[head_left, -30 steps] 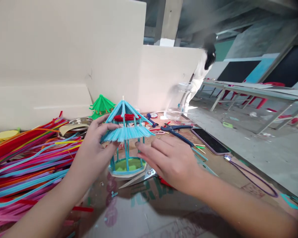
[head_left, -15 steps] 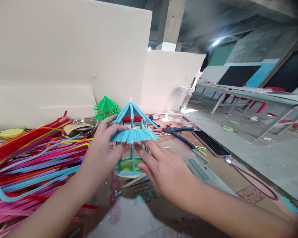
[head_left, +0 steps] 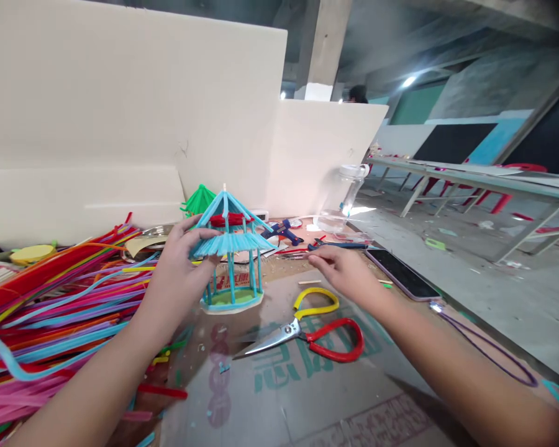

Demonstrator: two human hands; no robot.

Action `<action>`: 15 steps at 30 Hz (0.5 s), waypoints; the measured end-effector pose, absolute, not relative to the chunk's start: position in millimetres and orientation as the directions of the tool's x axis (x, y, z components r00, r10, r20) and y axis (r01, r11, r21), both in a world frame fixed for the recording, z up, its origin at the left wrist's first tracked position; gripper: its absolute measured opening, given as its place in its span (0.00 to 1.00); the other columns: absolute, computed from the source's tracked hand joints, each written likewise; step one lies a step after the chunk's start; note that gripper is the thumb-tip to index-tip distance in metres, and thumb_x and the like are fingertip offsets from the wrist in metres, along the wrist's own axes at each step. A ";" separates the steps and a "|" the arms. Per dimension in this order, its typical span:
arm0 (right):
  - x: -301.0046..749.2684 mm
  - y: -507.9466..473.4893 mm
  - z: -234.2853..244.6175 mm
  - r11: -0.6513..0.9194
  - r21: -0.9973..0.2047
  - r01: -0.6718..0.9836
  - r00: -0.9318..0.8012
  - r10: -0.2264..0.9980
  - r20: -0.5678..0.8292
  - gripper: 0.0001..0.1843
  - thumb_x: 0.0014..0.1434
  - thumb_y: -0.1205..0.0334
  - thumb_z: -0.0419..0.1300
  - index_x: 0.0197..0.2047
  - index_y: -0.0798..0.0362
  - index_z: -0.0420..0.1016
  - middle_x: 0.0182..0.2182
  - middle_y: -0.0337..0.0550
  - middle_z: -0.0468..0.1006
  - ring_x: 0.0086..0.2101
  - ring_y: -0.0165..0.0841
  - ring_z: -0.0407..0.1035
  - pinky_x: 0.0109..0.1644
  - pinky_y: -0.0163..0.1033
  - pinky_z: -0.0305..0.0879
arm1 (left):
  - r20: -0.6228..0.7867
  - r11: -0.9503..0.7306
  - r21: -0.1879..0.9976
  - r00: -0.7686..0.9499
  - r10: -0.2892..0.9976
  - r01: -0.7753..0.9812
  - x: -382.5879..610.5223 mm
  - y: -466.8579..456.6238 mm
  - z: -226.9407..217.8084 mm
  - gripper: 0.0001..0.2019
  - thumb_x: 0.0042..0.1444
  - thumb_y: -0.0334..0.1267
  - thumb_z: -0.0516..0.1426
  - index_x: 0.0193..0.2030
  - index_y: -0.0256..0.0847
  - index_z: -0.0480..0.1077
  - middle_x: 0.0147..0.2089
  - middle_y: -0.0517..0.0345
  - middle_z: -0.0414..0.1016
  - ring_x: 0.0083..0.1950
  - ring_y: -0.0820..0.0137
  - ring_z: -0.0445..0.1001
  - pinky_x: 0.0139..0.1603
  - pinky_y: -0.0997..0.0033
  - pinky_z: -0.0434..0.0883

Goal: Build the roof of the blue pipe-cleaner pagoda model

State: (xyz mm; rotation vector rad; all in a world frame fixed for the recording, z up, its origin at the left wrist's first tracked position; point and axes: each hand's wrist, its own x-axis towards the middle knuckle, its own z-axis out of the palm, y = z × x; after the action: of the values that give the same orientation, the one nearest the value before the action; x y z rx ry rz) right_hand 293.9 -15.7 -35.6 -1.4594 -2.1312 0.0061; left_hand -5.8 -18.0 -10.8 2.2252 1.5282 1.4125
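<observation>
A small blue pipe-cleaner pavilion [head_left: 230,248] with a red band under its peak and a green floor stands on the cardboard-covered table [head_left: 307,397]. My left hand [head_left: 179,273] grips the left rim of its fringed roof, thumb on top. My right hand [head_left: 342,270] hovers to the pavilion's right, fingers curled loosely and pointing left, holding nothing I can see, just beyond the scissors [head_left: 307,329] with one yellow and one red handle loop.
A big heap of coloured pipe cleaners [head_left: 51,310] fills the left. A green pipe-cleaner roof [head_left: 198,200], blue pliers [head_left: 335,246], a phone [head_left: 403,273], a clear bottle [head_left: 342,195] and a purple cord [head_left: 484,338] lie around. White boards [head_left: 121,112] stand behind.
My right hand has pulled away from the pavilion to the right, uncovering the scissors. My left hand keeps its hold on the roof. The view has shifted slightly.
</observation>
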 end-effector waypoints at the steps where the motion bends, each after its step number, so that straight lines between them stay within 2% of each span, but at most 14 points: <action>1: 304.0 -6.9 -39.1 0.324 -0.274 0.905 -0.203 0.898 0.391 0.13 0.63 0.61 0.54 0.39 0.53 0.81 0.34 0.46 0.83 0.34 0.38 0.76 0.37 0.39 0.68 | 0.636 -0.494 0.525 0.066 0.769 0.693 -6.2 -18.0 -10.3 0.11 0.55 0.37 0.55 0.45 0.43 0.72 0.63 0.48 0.63 0.67 0.57 0.60 0.65 0.50 0.61; 3: 322.9 6.2 -46.4 0.193 -0.220 0.956 -0.092 0.912 0.399 0.13 0.61 0.62 0.55 0.41 0.53 0.80 0.32 0.46 0.82 0.32 0.38 0.75 0.35 0.38 0.66 | 0.658 -0.508 0.503 0.070 0.750 0.699 -5.7 -18.4 -10.5 0.12 0.54 0.36 0.55 0.45 0.44 0.71 0.62 0.49 0.62 0.67 0.57 0.60 0.65 0.50 0.61; 5: 335.8 12.8 -51.4 0.140 -0.209 0.968 -0.040 0.906 0.422 0.14 0.61 0.62 0.54 0.43 0.54 0.80 0.30 0.47 0.81 0.30 0.38 0.74 0.34 0.39 0.65 | 0.688 -0.540 0.462 0.099 0.719 0.704 -3.4 -18.9 -13.4 0.13 0.54 0.33 0.55 0.46 0.44 0.71 0.63 0.49 0.61 0.68 0.57 0.59 0.66 0.51 0.61; 8: 337.0 13.4 -50.6 0.182 -0.238 0.954 -0.064 0.899 0.433 0.15 0.60 0.63 0.55 0.47 0.55 0.77 0.34 0.48 0.81 0.29 0.35 0.73 0.35 0.38 0.66 | 0.725 -0.599 0.394 0.165 0.669 0.698 2.8 -18.2 -25.6 0.14 0.53 0.30 0.55 0.47 0.42 0.70 0.65 0.47 0.57 0.69 0.56 0.56 0.67 0.50 0.60; 11: 316.5 8.3 -42.6 0.337 -0.451 0.827 -0.148 0.903 0.403 0.18 0.62 0.57 0.56 0.52 0.56 0.75 0.45 0.52 0.80 0.35 0.35 0.74 0.41 0.42 0.70 | 0.750 -0.627 0.359 0.186 0.635 0.691 10.2 -16.7 -45.9 0.15 0.53 0.27 0.54 0.47 0.43 0.70 0.67 0.48 0.54 0.69 0.55 0.55 0.66 0.48 0.60; 13: 296.8 5.4 -37.8 0.409 -0.637 0.654 -0.217 0.907 0.360 0.22 0.64 0.51 0.54 0.56 0.56 0.72 0.49 0.53 0.78 0.42 0.37 0.75 0.47 0.44 0.71 | 0.762 -0.671 0.305 0.249 0.598 0.676 14.7 -17.5 -59.5 0.16 0.53 0.26 0.54 0.48 0.44 0.69 0.69 0.48 0.49 0.69 0.54 0.56 0.65 0.47 0.62; 15: 278.2 4.8 -35.1 0.472 -0.740 0.479 -0.285 0.881 0.377 0.27 0.63 0.49 0.55 0.62 0.54 0.65 0.54 0.53 0.74 0.50 0.38 0.72 0.53 0.46 0.69 | 0.748 -0.709 0.215 0.353 0.562 0.672 18.2 -20.8 -68.8 0.19 0.52 0.25 0.54 0.50 0.44 0.67 0.70 0.46 0.47 0.70 0.52 0.53 0.65 0.45 0.61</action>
State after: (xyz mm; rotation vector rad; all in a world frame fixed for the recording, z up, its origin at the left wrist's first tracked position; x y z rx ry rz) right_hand 278.2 4.8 -35.1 -1.1332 -1.9273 0.6417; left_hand 18.2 -20.8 -68.8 2.6871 1.2330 1.3986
